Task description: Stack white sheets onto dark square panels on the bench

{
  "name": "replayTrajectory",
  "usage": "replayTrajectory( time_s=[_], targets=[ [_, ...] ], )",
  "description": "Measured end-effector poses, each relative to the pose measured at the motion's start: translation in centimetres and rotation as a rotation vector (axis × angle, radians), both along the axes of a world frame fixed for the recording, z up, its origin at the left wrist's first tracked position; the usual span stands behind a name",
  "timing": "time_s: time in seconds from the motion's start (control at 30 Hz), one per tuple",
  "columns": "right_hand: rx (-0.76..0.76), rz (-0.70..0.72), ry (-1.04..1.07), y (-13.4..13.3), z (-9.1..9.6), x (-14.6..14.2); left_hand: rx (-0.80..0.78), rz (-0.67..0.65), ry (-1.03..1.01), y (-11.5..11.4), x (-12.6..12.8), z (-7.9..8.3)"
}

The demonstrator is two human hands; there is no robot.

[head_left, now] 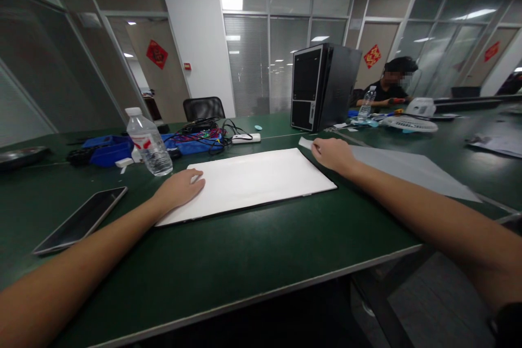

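A white rectangular panel (pixel 261 176) with a thin dark edge lies flat on the green table. On its left end rests my left hand (pixel 179 189), thumb apart from the fingers. Beyond the panel's right end, my right hand (pixel 332 155) is closed on the corner of a thin grey sheet (pixel 408 168). A pale bit of that corner shows left of the fingers, and the rest of the sheet spreads out to the right, partly behind my forearm.
Left of the panel are a clear plastic bottle (pixel 149 141) and a phone (pixel 84 220). Blue trays with tangled wires (pixel 199 138) lie behind it. A black computer tower (pixel 324 87) stands at the back. Another person (pixel 387 87) sits at the far right, near a white fan (pixel 411 122).
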State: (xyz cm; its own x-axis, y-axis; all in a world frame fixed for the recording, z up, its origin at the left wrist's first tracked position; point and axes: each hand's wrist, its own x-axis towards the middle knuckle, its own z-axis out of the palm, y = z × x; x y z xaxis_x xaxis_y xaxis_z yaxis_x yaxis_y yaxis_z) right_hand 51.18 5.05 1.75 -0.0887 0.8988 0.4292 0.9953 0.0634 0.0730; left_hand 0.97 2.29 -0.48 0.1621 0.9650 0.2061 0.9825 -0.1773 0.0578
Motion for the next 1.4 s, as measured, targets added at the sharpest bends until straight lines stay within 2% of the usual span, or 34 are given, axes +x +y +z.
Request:
replayTrajectory(
  time_s=[0.2,0.33,0.43,0.63,0.73,0.83,1.0,1.1,1.2,1.4],
  targets=[
    [-0.043,0.361,-0.058,-3.1,0.6,-4.0,0.012,0.013,-0.007,-0.1,0.0,0.0],
    [-0.126,0.529,-0.05,-3.5,0.5,-4.8,0.015,0.021,-0.007,-0.2,0.1,0.1],
    [-0.132,0.45,-0.012,-2.4,0.4,-3.7,0.012,0.02,-0.005,-0.1,0.0,0.1],
    [-0.139,0.007,0.047,0.7,-0.1,1.4,0.021,-0.006,-0.003,0.1,-0.2,-0.2],
    [-0.18,-0.146,0.072,1.5,-0.4,3.1,0.026,-0.017,-0.006,0.1,-0.2,-0.2],
    [-0.227,-0.155,0.081,1.8,-0.8,3.1,0.033,-0.021,-0.014,0.0,-0.2,-0.2],
    [-0.233,0.041,0.106,1.4,-1.3,0.4,0.026,-0.022,-0.025,-0.1,0.0,-0.1],
    [-0.186,0.094,0.142,1.1,-1.3,-0.6,0.02,-0.02,-0.027,-0.1,0.0,0.0],
    [-0.159,0.03,0.165,1.3,-1.3,-0.1,0.017,-0.015,-0.027,-0.1,0.1,0.0],
    [-0.21,-0.14,0.182,2.4,-1.7,2.7,0.021,-0.013,-0.034,-0.2,0.1,0.0]
  ],
)
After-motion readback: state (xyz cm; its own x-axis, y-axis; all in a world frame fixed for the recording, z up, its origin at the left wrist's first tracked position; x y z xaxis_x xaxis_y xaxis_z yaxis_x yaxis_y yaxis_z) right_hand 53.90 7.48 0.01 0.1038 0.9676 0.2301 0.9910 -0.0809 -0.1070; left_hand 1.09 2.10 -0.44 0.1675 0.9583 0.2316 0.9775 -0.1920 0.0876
